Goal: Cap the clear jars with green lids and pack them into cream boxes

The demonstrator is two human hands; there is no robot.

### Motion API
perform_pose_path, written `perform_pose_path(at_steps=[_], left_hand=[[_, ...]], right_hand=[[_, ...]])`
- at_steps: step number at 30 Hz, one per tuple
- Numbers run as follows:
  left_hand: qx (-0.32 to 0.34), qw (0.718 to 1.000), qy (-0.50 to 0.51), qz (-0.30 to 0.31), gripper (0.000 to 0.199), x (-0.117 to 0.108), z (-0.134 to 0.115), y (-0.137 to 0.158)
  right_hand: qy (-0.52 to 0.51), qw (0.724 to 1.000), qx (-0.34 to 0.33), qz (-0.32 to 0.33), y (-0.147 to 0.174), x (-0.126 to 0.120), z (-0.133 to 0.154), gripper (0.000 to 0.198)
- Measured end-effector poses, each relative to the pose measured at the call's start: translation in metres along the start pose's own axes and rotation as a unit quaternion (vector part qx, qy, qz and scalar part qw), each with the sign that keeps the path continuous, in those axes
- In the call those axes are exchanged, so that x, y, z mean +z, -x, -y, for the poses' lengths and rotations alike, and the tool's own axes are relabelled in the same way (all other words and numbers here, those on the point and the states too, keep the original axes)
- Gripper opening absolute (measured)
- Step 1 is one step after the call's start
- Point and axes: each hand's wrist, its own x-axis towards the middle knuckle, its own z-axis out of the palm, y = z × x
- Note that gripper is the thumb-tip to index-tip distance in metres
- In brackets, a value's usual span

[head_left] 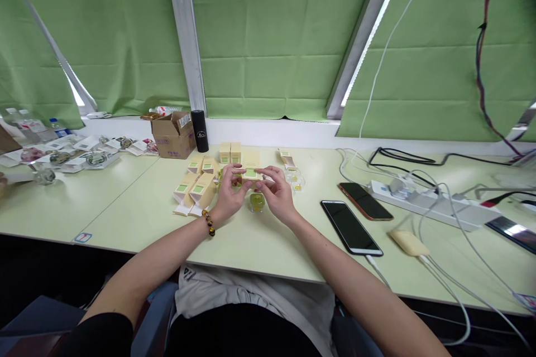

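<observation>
My left hand [228, 195] and my right hand [277, 194] together hold a small cream box with a green label [250, 173] above the pale green table [138, 217]. My left wrist wears a bead bracelet. A small round glass jar with green contents [257, 202] stands on the table just under and between my hands. Several more cream boxes [196, 189] lie and stand to the left and behind, two of them upright [230, 152]. A flat box [287, 158] and a clear jar [296, 181] sit to the right of my hands.
A brown cardboard box [172, 135] and a black cylinder [200, 130] stand at the back left. Packets and glass jars [62, 157] cover the far left. Two phones [350, 226] [365, 200], a power strip [435, 204], cables and a cream charger [409, 243] lie on the right.
</observation>
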Motion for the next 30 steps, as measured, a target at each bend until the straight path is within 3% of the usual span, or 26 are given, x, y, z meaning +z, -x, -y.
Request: perform_pose_path(at_steps=[6, 12, 17, 22, 26, 30], left_hand=[[0.006, 1.0, -0.025, 0.0, 0.03, -0.001, 0.002, -0.001], [0.011, 0.993, -0.113, 0.035, 0.045, -0.006, -0.002, -0.002], [0.012, 0.985, -0.167, 0.031, 0.051, -0.008, -0.001, -0.003], [-0.025, 0.989, -0.145, 0.006, 0.046, -0.008, 0.002, -0.005], [-0.081, 0.993, -0.086, 0.015, 0.046, -0.01, 0.004, -0.009], [-0.139, 0.989, -0.026, -0.038, 0.062, -0.011, 0.015, -0.011]], right_hand=[[0.008, 1.0, 0.002, 0.01, 0.0, -0.002, 0.0, 0.042], [0.024, 0.999, -0.003, 0.041, 0.004, -0.003, 0.003, 0.054], [0.068, 0.995, -0.041, 0.066, 0.006, -0.003, 0.003, 0.064], [0.071, 0.989, -0.096, 0.087, 0.007, -0.001, 0.004, 0.075], [0.083, 0.983, -0.113, 0.116, 0.009, -0.002, 0.006, 0.067], [0.105, 0.981, -0.118, 0.112, 0.01, -0.002, 0.006, 0.039]])
